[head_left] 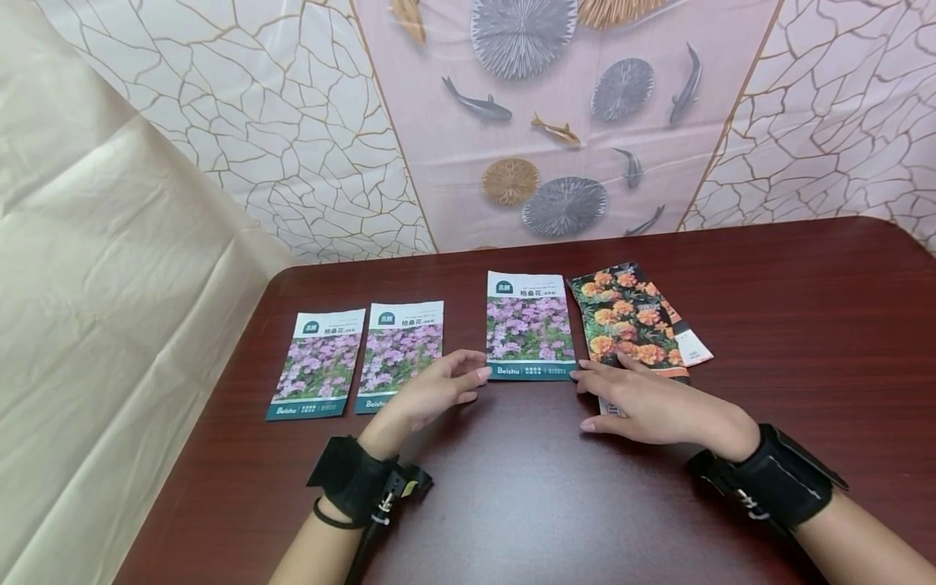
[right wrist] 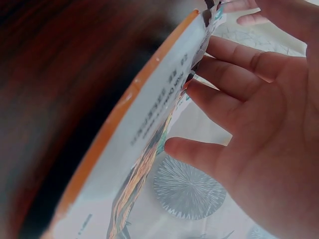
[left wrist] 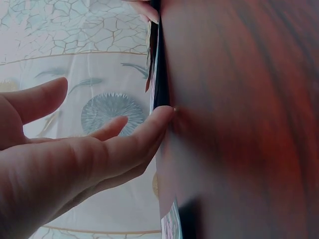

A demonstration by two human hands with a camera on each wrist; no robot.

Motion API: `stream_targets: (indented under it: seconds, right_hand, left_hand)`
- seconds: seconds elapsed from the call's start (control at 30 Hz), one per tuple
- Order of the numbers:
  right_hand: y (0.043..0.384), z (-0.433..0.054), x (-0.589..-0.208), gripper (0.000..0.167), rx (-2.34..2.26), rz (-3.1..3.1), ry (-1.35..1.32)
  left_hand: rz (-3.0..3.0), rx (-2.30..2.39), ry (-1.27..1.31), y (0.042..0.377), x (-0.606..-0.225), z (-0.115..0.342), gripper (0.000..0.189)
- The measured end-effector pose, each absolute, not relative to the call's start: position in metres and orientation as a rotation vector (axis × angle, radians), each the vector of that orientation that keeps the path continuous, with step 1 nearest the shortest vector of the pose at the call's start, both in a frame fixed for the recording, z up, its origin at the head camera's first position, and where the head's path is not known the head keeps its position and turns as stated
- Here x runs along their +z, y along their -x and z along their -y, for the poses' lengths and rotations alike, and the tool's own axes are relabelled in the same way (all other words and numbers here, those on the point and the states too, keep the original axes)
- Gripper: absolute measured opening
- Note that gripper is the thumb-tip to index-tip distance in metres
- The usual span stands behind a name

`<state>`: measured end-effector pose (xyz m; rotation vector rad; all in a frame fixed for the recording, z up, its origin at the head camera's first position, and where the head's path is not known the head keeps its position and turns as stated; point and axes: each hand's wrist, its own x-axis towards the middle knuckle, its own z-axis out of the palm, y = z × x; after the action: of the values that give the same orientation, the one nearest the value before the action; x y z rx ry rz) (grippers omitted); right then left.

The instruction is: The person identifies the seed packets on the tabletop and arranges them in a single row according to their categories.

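Note:
A seed packet with pink-purple flowers lies flat on the table in front of me. At its lower left corner are the fingertips of my left hand, loosely bent. My right hand has its fingers spread; one fingertip is by that packet's lower right corner, and others rest over the packet with orange marigolds. Beneath the marigold packet, another packet's white end sticks out. In the right wrist view, a white packet with an orange edge lies beside my right hand. Neither hand grips anything.
Two more purple-flower packets lie at the left, one at the outer side and one nearer my left hand. The dark red wooden table meets a patterned cloth backdrop behind, with a cream cloth at left.

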<state>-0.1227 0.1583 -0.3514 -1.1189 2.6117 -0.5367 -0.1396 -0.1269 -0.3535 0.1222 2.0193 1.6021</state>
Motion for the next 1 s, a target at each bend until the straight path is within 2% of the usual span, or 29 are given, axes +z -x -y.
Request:
stream_targets:
  seconds: [0.43,0.8,1.0]
  right_hand:
    - [0.122,-0.161,-0.350,0.056,-0.530,-2.602,1.147]
    - [0.123,-0.159,-0.351,0.050,-0.501,-2.599,1.135]
    - [0.123,-0.160,-0.351,0.049,-0.511,-2.588,1.133]
  left_hand:
    - [-2.074,1.691,-0.109,0.136,-0.354,0.117,0.041]
    - [-2.162,1.649,-0.135,0.140,-0.352,0.112,0.042]
    - [-2.271,1.579,-0.121,0.149,-0.350,0.104,0.035]
